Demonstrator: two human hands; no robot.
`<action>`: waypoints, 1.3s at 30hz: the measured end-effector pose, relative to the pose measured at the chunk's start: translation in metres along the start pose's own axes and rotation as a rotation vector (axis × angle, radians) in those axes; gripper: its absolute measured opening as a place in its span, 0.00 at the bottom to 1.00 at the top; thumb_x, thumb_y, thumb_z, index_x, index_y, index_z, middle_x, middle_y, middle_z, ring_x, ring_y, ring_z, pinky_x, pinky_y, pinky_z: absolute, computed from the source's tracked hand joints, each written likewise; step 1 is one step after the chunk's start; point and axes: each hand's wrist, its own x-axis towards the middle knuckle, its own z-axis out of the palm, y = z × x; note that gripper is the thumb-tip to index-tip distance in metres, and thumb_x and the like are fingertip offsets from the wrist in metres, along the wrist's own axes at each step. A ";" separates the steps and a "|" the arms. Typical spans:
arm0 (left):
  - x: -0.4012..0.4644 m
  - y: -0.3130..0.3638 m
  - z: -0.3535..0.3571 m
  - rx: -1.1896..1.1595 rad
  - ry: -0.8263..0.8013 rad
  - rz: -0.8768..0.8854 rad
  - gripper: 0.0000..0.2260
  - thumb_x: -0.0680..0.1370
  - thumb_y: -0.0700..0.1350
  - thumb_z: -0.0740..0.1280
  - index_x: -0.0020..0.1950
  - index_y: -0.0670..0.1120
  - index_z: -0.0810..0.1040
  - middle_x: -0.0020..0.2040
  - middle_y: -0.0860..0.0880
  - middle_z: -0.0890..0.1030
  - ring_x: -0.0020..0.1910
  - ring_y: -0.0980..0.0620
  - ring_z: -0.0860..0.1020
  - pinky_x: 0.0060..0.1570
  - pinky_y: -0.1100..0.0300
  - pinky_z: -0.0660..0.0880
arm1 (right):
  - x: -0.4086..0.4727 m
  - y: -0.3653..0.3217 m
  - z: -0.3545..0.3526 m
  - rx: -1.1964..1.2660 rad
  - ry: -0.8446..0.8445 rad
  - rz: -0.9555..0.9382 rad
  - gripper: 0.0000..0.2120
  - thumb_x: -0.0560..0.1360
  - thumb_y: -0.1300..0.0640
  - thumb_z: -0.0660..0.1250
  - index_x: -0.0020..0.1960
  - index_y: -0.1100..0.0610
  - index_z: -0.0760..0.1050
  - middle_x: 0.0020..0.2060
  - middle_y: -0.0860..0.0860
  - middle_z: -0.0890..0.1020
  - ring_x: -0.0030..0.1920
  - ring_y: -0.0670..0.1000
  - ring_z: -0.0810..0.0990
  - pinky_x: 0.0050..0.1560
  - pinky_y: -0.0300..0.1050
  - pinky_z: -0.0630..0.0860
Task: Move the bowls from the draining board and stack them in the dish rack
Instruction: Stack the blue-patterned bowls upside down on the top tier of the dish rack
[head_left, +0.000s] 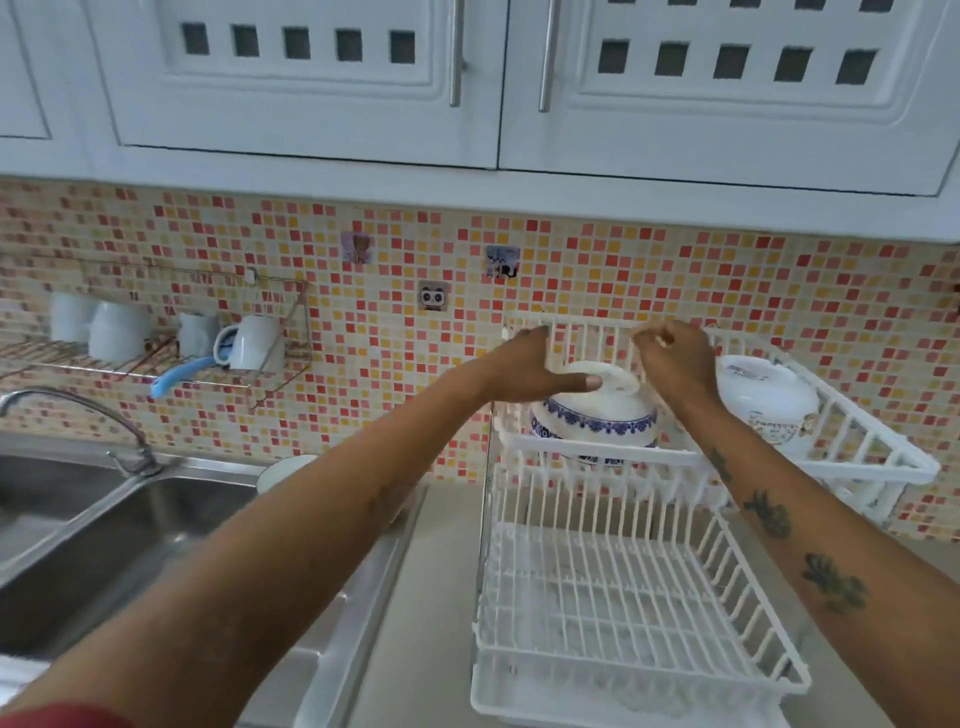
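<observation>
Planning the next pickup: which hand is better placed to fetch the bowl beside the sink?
Probably the left hand: its arm already passes over the white bowl by the sink; the right hand would cross over.

The bowl (597, 415) is white with blue floral banding, in the white dish rack (597, 582); behind the rack, red-orange-cream mosaic tiles (363, 338).

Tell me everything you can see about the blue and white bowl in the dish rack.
The blue and white bowl sits upside down on the upper tier of the white wire dish rack. It looks like glazed ceramic, white with a dark blue patterned band near the rim, foot ring facing up. Another rim with the same pattern shows beneath it, so it seems stacked on a second bowl. The left hand rests on its base, thumb across the foot; the right hand is at its right side.
</observation>
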 end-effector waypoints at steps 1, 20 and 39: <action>-0.006 -0.008 -0.010 -0.002 0.031 -0.008 0.41 0.75 0.62 0.66 0.78 0.41 0.54 0.78 0.43 0.59 0.76 0.43 0.62 0.71 0.51 0.63 | -0.002 -0.008 0.003 0.019 0.033 -0.051 0.09 0.75 0.56 0.64 0.37 0.54 0.77 0.45 0.52 0.82 0.50 0.54 0.77 0.54 0.46 0.71; -0.122 -0.309 -0.075 -0.618 0.144 -0.740 0.26 0.83 0.58 0.51 0.69 0.40 0.72 0.66 0.41 0.74 0.64 0.41 0.72 0.63 0.48 0.68 | -0.101 -0.133 0.282 0.297 -0.691 -0.115 0.09 0.77 0.58 0.63 0.52 0.59 0.80 0.60 0.53 0.80 0.61 0.51 0.77 0.60 0.46 0.73; -0.071 -0.460 0.091 -1.200 -0.070 -1.123 0.13 0.81 0.50 0.56 0.41 0.45 0.72 0.38 0.46 0.71 0.34 0.49 0.70 0.36 0.58 0.68 | -0.096 0.072 0.426 -0.077 -0.596 0.604 0.18 0.75 0.58 0.65 0.59 0.71 0.75 0.63 0.62 0.78 0.65 0.61 0.75 0.64 0.54 0.71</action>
